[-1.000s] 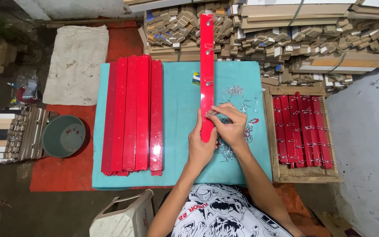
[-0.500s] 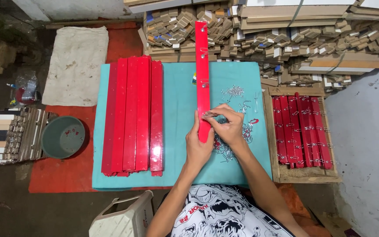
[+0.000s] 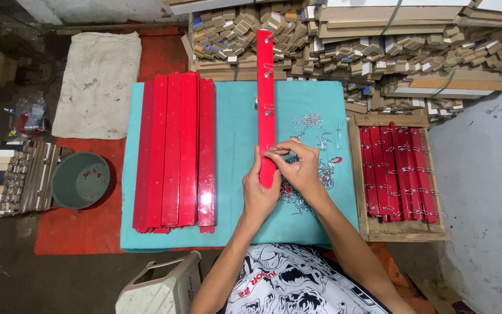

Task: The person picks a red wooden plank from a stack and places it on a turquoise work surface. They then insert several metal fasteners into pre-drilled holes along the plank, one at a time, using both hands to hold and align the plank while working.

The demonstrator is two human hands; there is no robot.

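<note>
A long glossy red strip (image 3: 265,87) lies lengthwise on the teal board (image 3: 233,145), with small metal hooks set along it. My left hand (image 3: 260,195) grips its near end from the left side. My right hand (image 3: 298,167) rests its fingertips on the strip's near part, pinching a small metal hook there. A scatter of loose metal hooks (image 3: 312,125) lies on the board just right of my hands. A row of plain red strips (image 3: 175,151) lies side by side on the left part of the board.
A wooden tray (image 3: 362,174) at the right holds red strips fitted with hooks. Stacked wood pieces (image 3: 379,40) fill the back. A green bowl (image 3: 79,180) sits at the left, a beige cloth (image 3: 97,81) behind it, a white stool (image 3: 158,291) at the near edge.
The red strip has slid a little to the left and its far end now reaches less far back. Both hands stay at its near end.
</note>
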